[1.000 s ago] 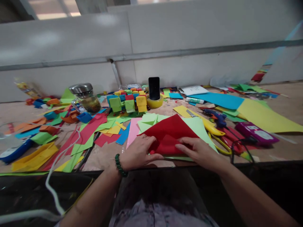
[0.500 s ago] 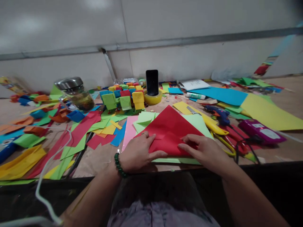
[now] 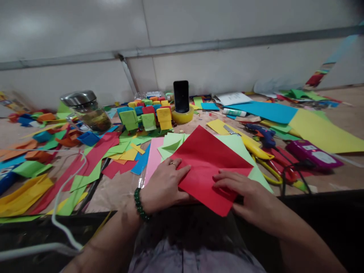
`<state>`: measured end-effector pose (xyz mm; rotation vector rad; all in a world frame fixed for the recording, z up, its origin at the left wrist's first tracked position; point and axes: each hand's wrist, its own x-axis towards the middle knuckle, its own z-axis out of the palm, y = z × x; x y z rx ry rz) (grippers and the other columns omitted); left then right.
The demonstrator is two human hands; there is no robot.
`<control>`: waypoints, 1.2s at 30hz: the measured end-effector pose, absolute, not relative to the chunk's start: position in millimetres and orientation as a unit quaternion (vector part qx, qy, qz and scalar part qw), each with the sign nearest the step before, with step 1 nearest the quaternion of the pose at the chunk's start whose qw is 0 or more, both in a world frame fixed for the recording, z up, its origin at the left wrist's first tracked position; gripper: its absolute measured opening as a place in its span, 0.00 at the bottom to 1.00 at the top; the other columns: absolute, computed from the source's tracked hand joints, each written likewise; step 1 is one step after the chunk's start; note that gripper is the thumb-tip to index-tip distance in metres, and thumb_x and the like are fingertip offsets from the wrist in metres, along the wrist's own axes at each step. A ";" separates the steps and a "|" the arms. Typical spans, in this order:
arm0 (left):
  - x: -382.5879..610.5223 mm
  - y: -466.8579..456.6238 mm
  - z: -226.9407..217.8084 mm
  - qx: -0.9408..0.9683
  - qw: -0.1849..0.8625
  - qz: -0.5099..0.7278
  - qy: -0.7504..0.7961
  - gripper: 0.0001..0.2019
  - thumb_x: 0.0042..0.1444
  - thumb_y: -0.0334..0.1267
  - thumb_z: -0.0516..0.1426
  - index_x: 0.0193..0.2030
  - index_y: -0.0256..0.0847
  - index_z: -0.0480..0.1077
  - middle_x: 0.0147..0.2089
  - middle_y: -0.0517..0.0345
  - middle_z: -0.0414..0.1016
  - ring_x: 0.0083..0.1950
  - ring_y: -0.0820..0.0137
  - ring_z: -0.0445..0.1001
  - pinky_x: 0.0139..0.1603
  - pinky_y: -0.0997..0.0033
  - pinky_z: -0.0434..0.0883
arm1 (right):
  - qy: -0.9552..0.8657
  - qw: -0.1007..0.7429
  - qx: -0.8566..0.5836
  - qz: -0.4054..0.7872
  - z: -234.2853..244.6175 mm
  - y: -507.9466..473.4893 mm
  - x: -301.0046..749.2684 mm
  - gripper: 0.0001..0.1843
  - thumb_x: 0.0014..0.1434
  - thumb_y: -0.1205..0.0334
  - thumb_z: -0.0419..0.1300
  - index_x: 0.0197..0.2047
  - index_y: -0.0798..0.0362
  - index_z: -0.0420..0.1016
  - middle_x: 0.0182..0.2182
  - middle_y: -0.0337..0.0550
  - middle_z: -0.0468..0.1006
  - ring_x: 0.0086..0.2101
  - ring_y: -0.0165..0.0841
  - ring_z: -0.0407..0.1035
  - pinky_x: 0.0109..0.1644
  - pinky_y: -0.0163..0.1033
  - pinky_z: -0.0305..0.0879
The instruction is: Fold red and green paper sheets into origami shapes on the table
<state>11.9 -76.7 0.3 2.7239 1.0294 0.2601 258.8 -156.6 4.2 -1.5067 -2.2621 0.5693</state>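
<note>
At the near edge of the table (image 3: 119, 191), seen from the head camera, a red sheet (image 3: 210, 163) lies corner-on like a diamond. Its nearest corner hangs just past the table edge, and a crease line runs across its middle. The left hand (image 3: 165, 184) lies flat on the sheet's left edge, with the fingers stretched out and a little apart and the thumb along the near side. It presses and grips nothing. A ring (image 3: 172, 163) and a bead bracelet (image 3: 139, 204) show on that hand and wrist. The right hand (image 3: 246, 193) rests palm down on the sheet's near right part, fingers straight and close together, also pressing and not pinching.

By the look of it, the work in hand is flattening the sheet along its crease. Any further fold would call for one hand to pin the sheet while the other lifts a corner and lines it up edge to edge.

A light green sheet (image 3: 241, 146) lies under the red sheet, showing on its right. A pink sheet (image 3: 153, 157) lies just left of it. Beyond the red sheet stand paper cubes (image 3: 148, 115) and a phone (image 3: 181, 96) upright in a tape roll (image 3: 182, 115). A jar (image 3: 88, 112) stands far to the red sheet's left. A glue gun (image 3: 260, 133) and scissors (image 3: 270, 167) lie to its right.
</note>
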 end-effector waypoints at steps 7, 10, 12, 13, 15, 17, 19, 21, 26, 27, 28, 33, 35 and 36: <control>5.4 -76.4 -3.3 0.922 0.132 0.086 0.354 0.20 0.62 0.51 0.53 0.56 0.47 0.72 0.58 0.45 0.68 0.56 0.55 0.66 0.57 0.49 0.65 | -0.785 0.214 -0.545 0.203 -1.4 -151.1 258.6 0.14 0.64 0.54 0.55 0.41 0.48 0.81 0.47 0.46 0.80 0.53 0.42 0.70 0.55 0.47 0.69; 2.2 -77.3 -6.4 0.924 0.125 0.117 0.341 0.15 0.62 0.39 0.55 0.54 0.46 0.74 0.58 0.46 0.69 0.56 0.57 0.67 0.57 0.51 0.66 | -0.790 0.240 -0.533 0.186 -2.7 -149.7 258.9 0.10 0.62 0.57 0.58 0.41 0.48 0.81 0.46 0.45 0.81 0.49 0.41 0.73 0.50 0.44 0.72; -0.7 -80.6 -5.4 0.925 0.113 0.151 0.329 0.14 0.60 0.31 0.54 0.49 0.45 0.76 0.55 0.49 0.73 0.54 0.59 0.69 0.57 0.53 0.67 | -0.799 0.271 -0.512 0.162 -1.6 -149.9 259.2 0.10 0.62 0.63 0.57 0.42 0.47 0.80 0.45 0.44 0.81 0.46 0.38 0.75 0.48 0.42 0.74; -2.4 -83.4 -3.6 0.924 0.103 0.172 0.326 0.14 0.60 0.29 0.53 0.47 0.45 0.77 0.54 0.50 0.74 0.54 0.59 0.70 0.56 0.53 0.68 | -0.804 0.292 -0.499 0.141 -0.1 -150.5 259.2 0.12 0.61 0.66 0.56 0.42 0.47 0.80 0.46 0.45 0.81 0.46 0.38 0.75 0.48 0.41 0.73; -6.1 -91.5 1.8 0.918 0.086 0.213 0.324 0.14 0.60 0.29 0.52 0.45 0.43 0.77 0.51 0.50 0.76 0.52 0.59 0.71 0.54 0.53 0.69 | -0.815 0.334 -0.464 0.095 3.8 -152.4 258.6 0.15 0.60 0.71 0.55 0.43 0.46 0.79 0.46 0.45 0.80 0.49 0.38 0.73 0.51 0.43 0.72; -9.7 -100.9 6.9 0.912 0.080 0.235 0.325 0.13 0.60 0.30 0.53 0.46 0.43 0.77 0.50 0.51 0.77 0.50 0.60 0.73 0.50 0.55 0.71 | -0.821 0.365 -0.431 0.079 7.2 -154.8 257.2 0.15 0.58 0.73 0.57 0.43 0.46 0.77 0.47 0.46 0.80 0.51 0.39 0.71 0.53 0.44 0.70; -13.4 -108.3 9.1 0.911 0.091 0.230 0.330 0.13 0.60 0.31 0.53 0.48 0.43 0.76 0.49 0.52 0.78 0.48 0.61 0.74 0.47 0.58 0.73 | -0.820 0.378 -0.418 0.098 7.9 -156.6 255.9 0.14 0.58 0.73 0.58 0.43 0.46 0.76 0.45 0.45 0.80 0.50 0.37 0.72 0.52 0.42 0.71; -18.1 -111.7 8.2 0.913 0.109 0.208 0.333 0.14 0.60 0.30 0.53 0.49 0.44 0.75 0.49 0.54 0.78 0.48 0.62 0.75 0.48 0.59 0.73 | -0.811 0.377 -0.430 0.125 5.0 -157.2 256.5 0.13 0.59 0.72 0.58 0.43 0.47 0.74 0.45 0.46 0.80 0.49 0.36 0.73 0.52 0.41 0.71; -36.8 -109.1 4.3 0.909 0.134 0.199 0.342 0.13 0.56 0.27 0.51 0.39 0.43 0.75 0.47 0.55 0.79 0.49 0.63 0.76 0.50 0.59 0.72 | -0.783 0.390 -0.444 0.196 -7.1 -157.4 266.7 0.07 0.61 0.67 0.58 0.40 0.47 0.76 0.46 0.47 0.80 0.49 0.39 0.74 0.53 0.43 0.71; -40.3 -109.0 4.2 0.905 0.143 0.206 0.343 0.13 0.55 0.26 0.51 0.38 0.42 0.75 0.47 0.55 0.79 0.50 0.63 0.75 0.50 0.60 0.72 | -0.775 0.404 -0.441 0.204 -8.6 -158.1 268.3 0.07 0.61 0.66 0.58 0.39 0.47 0.77 0.45 0.47 0.81 0.48 0.39 0.74 0.52 0.43 0.72; -43.1 -109.3 4.2 0.902 0.154 0.209 0.345 0.12 0.54 0.26 0.51 0.37 0.42 0.74 0.47 0.55 0.79 0.51 0.64 0.75 0.51 0.61 0.72 | -0.766 0.419 -0.439 0.210 -9.6 -159.2 269.1 0.06 0.61 0.65 0.58 0.38 0.47 0.77 0.44 0.47 0.81 0.47 0.39 0.75 0.51 0.43 0.72; -42.6 -112.4 -1.0 0.906 0.137 0.121 0.383 0.24 0.46 0.23 0.52 0.49 0.45 0.73 0.55 0.53 0.75 0.59 0.57 0.70 0.62 0.43 0.62 | -0.746 0.399 -0.484 0.223 -9.7 -163.9 259.9 0.06 0.62 0.61 0.58 0.36 0.47 0.76 0.38 0.45 0.83 0.41 0.38 0.77 0.45 0.40 0.74; -37.6 -112.0 -5.3 0.909 0.122 0.097 0.386 0.28 0.46 0.22 0.52 0.54 0.47 0.72 0.58 0.53 0.73 0.60 0.56 0.69 0.63 0.39 0.58 | -0.755 0.350 -0.512 0.213 -7.4 -163.5 254.0 0.07 0.62 0.59 0.57 0.37 0.47 0.77 0.34 0.43 0.82 0.35 0.36 0.77 0.39 0.38 0.74; -35.0 -112.0 -7.2 0.910 0.121 0.098 0.385 0.28 0.46 0.23 0.52 0.53 0.48 0.72 0.58 0.53 0.73 0.59 0.57 0.70 0.63 0.40 0.60 | -0.763 0.331 -0.517 0.203 -5.6 -162.7 251.8 0.07 0.62 0.59 0.57 0.38 0.47 0.77 0.34 0.43 0.82 0.34 0.36 0.77 0.39 0.39 0.74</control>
